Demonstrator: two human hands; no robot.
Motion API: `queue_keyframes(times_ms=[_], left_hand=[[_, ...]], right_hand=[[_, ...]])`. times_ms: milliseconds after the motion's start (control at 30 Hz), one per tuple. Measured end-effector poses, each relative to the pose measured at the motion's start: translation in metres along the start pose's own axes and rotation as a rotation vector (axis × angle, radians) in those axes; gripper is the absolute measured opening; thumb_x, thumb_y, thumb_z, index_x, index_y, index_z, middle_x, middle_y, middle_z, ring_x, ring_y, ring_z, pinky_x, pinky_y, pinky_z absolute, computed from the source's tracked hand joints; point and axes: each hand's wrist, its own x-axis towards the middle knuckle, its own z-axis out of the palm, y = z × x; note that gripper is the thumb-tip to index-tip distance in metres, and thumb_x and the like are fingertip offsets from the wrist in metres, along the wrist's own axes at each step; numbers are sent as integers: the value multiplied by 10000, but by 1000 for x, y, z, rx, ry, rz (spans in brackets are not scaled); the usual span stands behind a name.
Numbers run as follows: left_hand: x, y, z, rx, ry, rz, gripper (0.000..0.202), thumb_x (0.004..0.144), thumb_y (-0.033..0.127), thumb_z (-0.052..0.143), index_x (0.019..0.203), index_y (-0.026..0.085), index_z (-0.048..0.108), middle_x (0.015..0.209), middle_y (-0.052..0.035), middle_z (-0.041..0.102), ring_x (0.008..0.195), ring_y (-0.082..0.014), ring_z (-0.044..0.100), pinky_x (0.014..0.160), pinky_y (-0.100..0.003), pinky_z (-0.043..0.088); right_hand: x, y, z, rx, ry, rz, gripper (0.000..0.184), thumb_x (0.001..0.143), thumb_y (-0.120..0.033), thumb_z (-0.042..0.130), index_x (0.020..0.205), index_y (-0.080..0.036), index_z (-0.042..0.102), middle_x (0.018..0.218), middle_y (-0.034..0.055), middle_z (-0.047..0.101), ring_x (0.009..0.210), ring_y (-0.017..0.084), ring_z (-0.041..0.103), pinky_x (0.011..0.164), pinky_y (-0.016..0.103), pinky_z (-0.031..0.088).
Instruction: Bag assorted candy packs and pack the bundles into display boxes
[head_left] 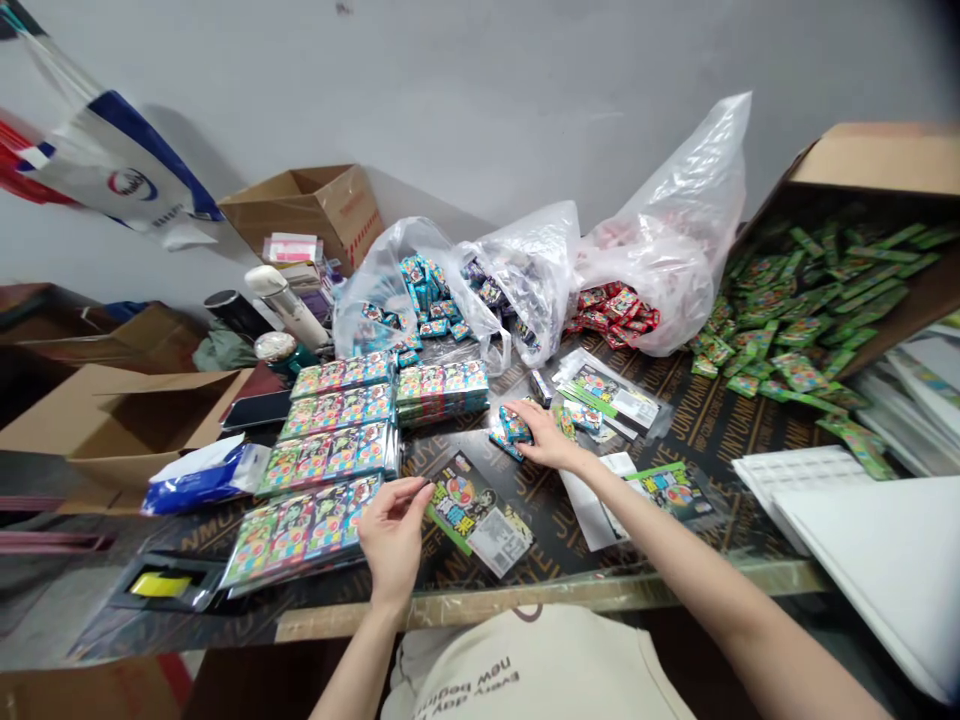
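Note:
My left hand pinches the near corner of a clear plastic sleeve holding a printed card that lies flat on the dark table. My right hand reaches further out and rests, fingers curled, on a small pile of blue packets in the middle of the table. Rows of filled, packed sleeves lie in stacks to the left of my left hand. More filled sleeves sit behind them.
Three clear plastic bags stand at the back with blue packets, purple packets and red packets. A tipped cardboard box spills green packets at right. Open boxes and a tape dispenser are at left. White sheets lie at right.

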Motion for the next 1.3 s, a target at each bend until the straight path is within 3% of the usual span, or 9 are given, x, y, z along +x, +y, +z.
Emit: queue_keyframes(times_ms=[167, 300, 400, 567, 667, 900, 1033, 1167, 1300], left_hand=[[9, 15, 5, 9, 141, 173, 99, 695, 247, 663, 738, 158, 657, 783, -26, 626, 737, -147, 598, 638, -253, 490], [21, 13, 4, 209, 35, 186, 203, 753, 266, 590, 926, 165, 619, 891, -63, 617, 814, -197, 605, 730, -345, 503], [17, 3, 7, 594, -241, 324, 414, 728, 172, 560, 1141, 182, 532, 1201, -139, 505, 1148, -296, 455, 959, -491, 356], [-8, -17, 36, 818, -1108, 646, 903, 508, 64, 624, 1330, 250, 303, 1443, -131, 237, 1328, -347, 148, 1020, -621, 34], [-12, -26, 59, 769, -1280, 686, 988, 481, 117, 656, 1360, 230, 220, 1440, -135, 244, 1335, -337, 114, 1004, -634, -27], [4, -31, 81, 697, -1052, 613, 884, 608, 372, 635, 1359, 147, 226, 1190, -131, 520, 1128, -259, 451, 1072, -517, 41], [-2, -32, 72, 684, -1007, 605, 877, 643, 484, 621, 1358, 170, 221, 1287, -137, 443, 1193, -265, 393, 1063, -518, 115], [-18, -37, 55, 704, -952, 553, 1094, 524, 635, 661, 1381, 171, 163, 1281, -157, 432, 1194, -306, 380, 1037, -520, 187], [-32, -44, 45, 772, -918, 531, 1081, 544, 569, 702, 1385, 164, 157, 1257, -162, 439, 1171, -311, 387, 1001, -473, 259]], right_hand=[[37, 19, -10, -239, -327, 24, 912, 533, -266, 678, 1358, -279, 290, 1353, 82, 402, 1278, 400, 180, 971, 606, 94], [41, 13, -16, -201, -253, -18, 862, 484, -272, 707, 1287, -278, 396, 1230, 70, 506, 1253, 368, 236, 992, 590, 40], [31, 4, -24, -50, -97, -48, 824, 482, -271, 717, 1253, -283, 426, 1233, 63, 475, 1226, 329, 286, 1012, 553, 81], [6, -12, -32, 554, -31, -52, 840, 594, -318, 662, 1336, -285, 270, 1207, 60, 440, 1085, 214, 462, 903, 367, 379], [-15, -21, -35, 676, 0, 35, 887, 602, -358, 682, 1354, -292, 218, 1152, 60, 469, 997, 189, 517, 793, 311, 447], [-73, -39, -49, 196, 253, 164, 701, 727, -279, 618, 1339, -255, 276, 967, 43, 631, 931, 196, 581, 889, 384, 407], [-95, -43, -37, -40, 145, 133, 689, 707, -346, 631, 1321, -244, 337, 1232, 101, 506, 1115, 256, 474, 939, 430, 360], [-119, -41, -19, -210, -9, 172, 839, 598, -377, 675, 1346, -264, 313, 1316, 126, 410, 1207, 327, 359, 958, 517, 279], [-142, -30, -11, -196, -223, 116, 902, 531, -259, 639, 1357, -304, 280, 1369, 100, 355, 1290, 356, 225, 997, 569, 137]])
